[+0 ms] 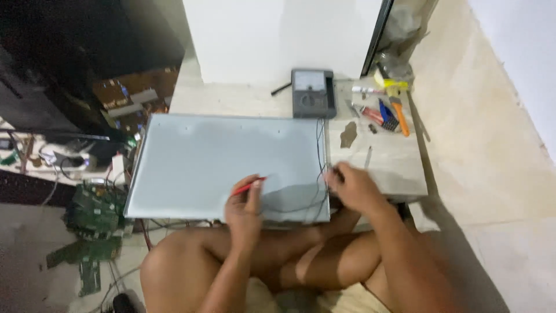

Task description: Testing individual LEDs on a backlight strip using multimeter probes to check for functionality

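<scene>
Fingers [250,186] pinch red probe [249,185]; right hand [353,186] touches panel [202,162] edge.

The large panel [220,162] in the middle of the frame looks like matt grey sheet metal, smooth and dull. The red probe [249,185] looks like glossy plastic. The meter [313,94] at upper centre has a matt grey plastic case. The floor [492,174] is smooth, pale polished tile.

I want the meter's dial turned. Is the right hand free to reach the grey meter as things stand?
Probably yes: the right hand sits at the grey panel's right edge by thin wires, and bare surface lies between it and the grey meter. Whether it grips anything is unclear.
</scene>
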